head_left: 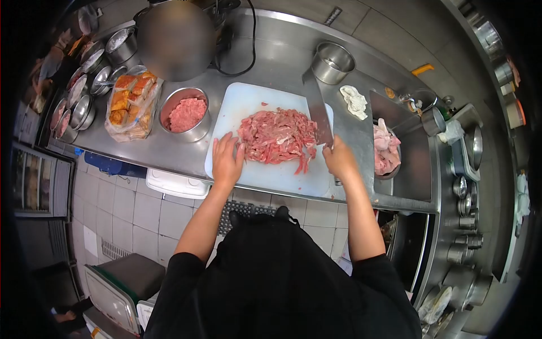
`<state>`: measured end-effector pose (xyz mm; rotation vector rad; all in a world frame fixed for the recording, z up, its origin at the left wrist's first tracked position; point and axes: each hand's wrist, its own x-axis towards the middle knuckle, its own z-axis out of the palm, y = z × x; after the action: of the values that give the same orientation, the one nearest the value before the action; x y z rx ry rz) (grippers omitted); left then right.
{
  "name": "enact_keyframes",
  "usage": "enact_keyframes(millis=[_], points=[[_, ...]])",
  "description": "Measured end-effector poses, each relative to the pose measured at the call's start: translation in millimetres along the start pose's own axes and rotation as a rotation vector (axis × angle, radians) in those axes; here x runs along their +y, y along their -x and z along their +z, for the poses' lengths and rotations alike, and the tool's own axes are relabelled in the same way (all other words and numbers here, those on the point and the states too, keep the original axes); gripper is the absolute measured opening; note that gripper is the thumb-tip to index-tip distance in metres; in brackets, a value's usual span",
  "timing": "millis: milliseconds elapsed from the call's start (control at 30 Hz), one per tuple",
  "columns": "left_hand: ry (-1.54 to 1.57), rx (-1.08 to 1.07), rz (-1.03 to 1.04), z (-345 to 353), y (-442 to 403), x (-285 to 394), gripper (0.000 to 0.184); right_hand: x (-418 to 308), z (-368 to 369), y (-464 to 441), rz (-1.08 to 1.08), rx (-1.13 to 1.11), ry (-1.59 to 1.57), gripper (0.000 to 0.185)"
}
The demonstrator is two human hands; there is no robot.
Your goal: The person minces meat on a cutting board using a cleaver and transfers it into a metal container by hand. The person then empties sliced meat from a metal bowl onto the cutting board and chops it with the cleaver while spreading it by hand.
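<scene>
A heap of sliced raw meat (276,135) lies on a white cutting board (265,175). My right hand (340,160) is closed round the handle of a large cleaver (319,110), whose broad blade points away from me at the right side of the heap. At the left edge of the board, my left hand (228,160) rests with its fingers spread, its thumb beside the meat and nothing in its grasp. Left of the board stands a metal pot (195,134) of ground meat (187,114).
A plastic bag of orange-brown food (131,107) and several metal bowls (83,110) sit on the left. Behind the board is an empty metal pot (333,62), with a crumpled white cloth (353,102) nearby. The sink (415,169) on the right holds pale raw meat (385,150).
</scene>
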<state>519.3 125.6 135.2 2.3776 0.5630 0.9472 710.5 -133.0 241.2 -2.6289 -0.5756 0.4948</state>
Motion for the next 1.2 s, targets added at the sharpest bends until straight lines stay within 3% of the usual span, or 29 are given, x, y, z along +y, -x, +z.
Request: enact_keyframes(millis=[67, 200, 267, 367, 400, 500, 533, 633, 700, 733, 833, 900, 967, 1067, 1200], points=[[-0.007, -0.013, -0.009, -1.2, 2.2, -0.5, 0.032, 20.4, 25.5, -14.0, 0.083, -0.104, 0.075, 0.033], [0.000, 0.000, -0.005, -1.2, 0.6, 0.2, 0.032, -8.2, -23.0, 2.3, 0.098, -0.187, 0.015, 0.033], [0.005, -0.010, -0.016, 0.0, 1.9, 1.2, 0.032, -1.6, -26.3, 10.0, 0.002, 0.063, -0.088, 0.033], [-0.009, -0.019, -0.019, -2.6, 0.2, 0.9, 0.032, 23.1, 13.9, -5.6, 0.146, -0.101, -0.045, 0.032], [-0.024, -0.029, -0.027, -0.7, -0.5, 0.9, 0.032, 28.2, 13.5, -9.8, 0.078, -0.084, 0.006, 0.032], [0.008, 0.002, -0.005, 1.3, 1.0, -2.4, 0.031, -27.4, -41.3, 28.4, 0.146, -0.101, -0.135, 0.033], [0.008, -0.004, -0.008, 2.0, 2.6, -2.8, 0.031, -16.4, -26.7, 23.2, 0.151, -0.106, -0.134, 0.033], [0.000, 0.004, -0.021, 2.0, 0.2, 0.4, 0.029, -1.2, -0.6, 13.6, 0.023, 0.073, -0.036, 0.034], [-0.037, 0.042, 0.006, -3.3, -1.4, 3.9, 0.026, -8.4, -4.6, 8.0, 0.144, -0.203, 0.005, 0.034], [-0.041, 0.034, 0.005, -7.3, 0.5, 4.9, 0.026, -0.9, -8.9, 4.5, 0.008, -0.149, 0.044, 0.036], [-0.013, 0.020, 0.054, -5.2, 3.9, 13.1, 0.022, -11.0, -26.0, 19.9, -0.010, 0.019, -0.114, 0.037], [0.155, -0.159, 0.102, 5.7, 14.1, 32.7, 0.018, 2.5, 13.6, 6.8, 0.027, -0.056, -0.062, 0.036], [0.246, -0.208, 0.373, 31.6, 28.5, 70.3, 0.018, 5.8, 17.1, -2.1, 0.061, -0.113, -0.011, 0.036], [0.181, -0.291, 0.506, 58.0, 33.9, 128.8, 0.018, 17.3, 1.3, 1.2, 0.057, -0.197, -0.230, 0.033], [-0.051, -0.370, 0.727, 98.1, 0.5, 108.8, 0.019, 22.2, -16.4, 20.5, 0.098, -0.063, -0.300, 0.031]])
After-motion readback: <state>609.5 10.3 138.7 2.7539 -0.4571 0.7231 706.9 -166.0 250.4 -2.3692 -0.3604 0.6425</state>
